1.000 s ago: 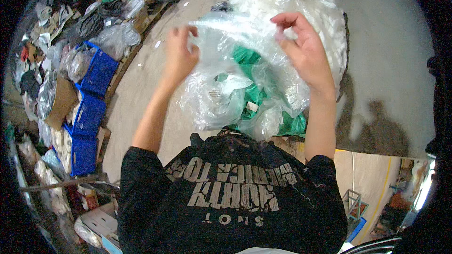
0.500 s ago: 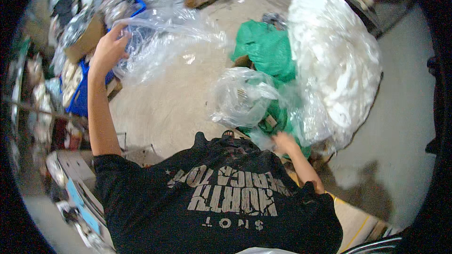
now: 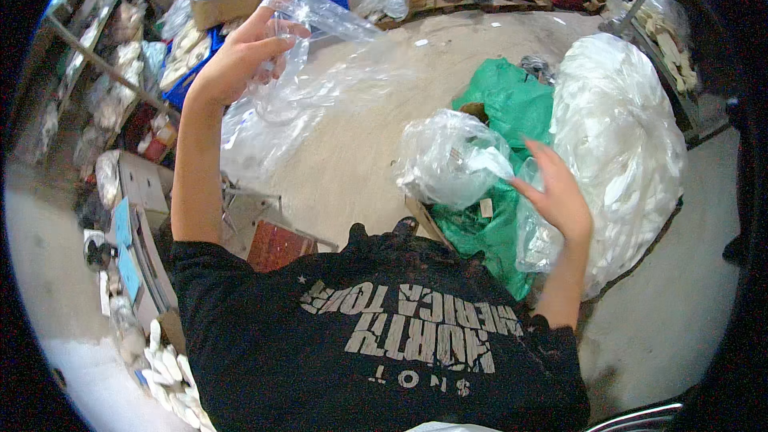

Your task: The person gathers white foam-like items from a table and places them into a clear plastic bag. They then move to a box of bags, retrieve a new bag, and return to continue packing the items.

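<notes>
While your left hand (image 3: 240, 60) grips loose, clear plastic film (image 3: 268, 132), a rounded, whitish plastic bundle (image 3: 444, 160) lies just left of your spread-fingered, seemingly empty right hand (image 3: 562, 200).

Head cam, L fisheye of pair, looks down & fwd from above: black T-shirt (image 3: 320, 344) v. near, floor (image 3: 340, 180) mid, cardboard box (image 3: 228, 6) far L.

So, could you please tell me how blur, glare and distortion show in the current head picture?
Head view: the right hand looks slightly blurred; the clear plastic sheet in the left hand shows streaky glints; the white bundle has bright sheen; the picture's corners are black, as in a fisheye image.
</notes>
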`<state>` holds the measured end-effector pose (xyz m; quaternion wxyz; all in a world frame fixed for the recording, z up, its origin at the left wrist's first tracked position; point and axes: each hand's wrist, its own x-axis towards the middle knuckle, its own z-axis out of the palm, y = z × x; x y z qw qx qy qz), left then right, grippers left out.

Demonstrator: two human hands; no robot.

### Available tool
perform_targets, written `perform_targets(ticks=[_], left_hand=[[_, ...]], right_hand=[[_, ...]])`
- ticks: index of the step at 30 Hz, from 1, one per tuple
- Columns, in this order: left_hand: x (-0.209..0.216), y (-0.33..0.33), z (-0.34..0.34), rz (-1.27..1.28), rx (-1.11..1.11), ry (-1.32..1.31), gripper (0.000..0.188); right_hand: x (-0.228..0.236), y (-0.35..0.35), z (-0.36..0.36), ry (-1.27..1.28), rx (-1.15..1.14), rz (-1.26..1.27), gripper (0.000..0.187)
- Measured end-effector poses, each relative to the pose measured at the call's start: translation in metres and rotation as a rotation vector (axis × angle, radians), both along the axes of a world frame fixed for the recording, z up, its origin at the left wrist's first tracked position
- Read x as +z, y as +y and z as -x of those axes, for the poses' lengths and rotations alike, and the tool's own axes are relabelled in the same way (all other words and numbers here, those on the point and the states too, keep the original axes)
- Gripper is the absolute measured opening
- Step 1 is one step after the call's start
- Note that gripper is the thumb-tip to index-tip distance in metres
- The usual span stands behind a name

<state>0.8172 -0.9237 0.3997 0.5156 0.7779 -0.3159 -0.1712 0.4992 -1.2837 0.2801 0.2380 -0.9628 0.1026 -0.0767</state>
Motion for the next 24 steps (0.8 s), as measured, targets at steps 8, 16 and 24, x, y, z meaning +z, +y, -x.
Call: perform_targets(ticks=[8, 16, 24], left_hand=[[0.002, 0.093, 0.084, -0.070, 0.346, -0.102, 0.087], [-0.083, 0.239, 0.185, -0.289, 1.722, -1.353, 0.069], [-0.385, 0.275, 0.491, -0.616, 0.942, 1.207, 0.045]], right_hand=[[0.022, 0.153, -0.158, -0.179, 0.815, 0.368, 0.062], [0.065, 0.195, -0.174, -1.168, 0.493, 0.371, 0.037], [-0.235, 0.333, -0.043, 1.193, 1.575, 0.423, 0.054]])
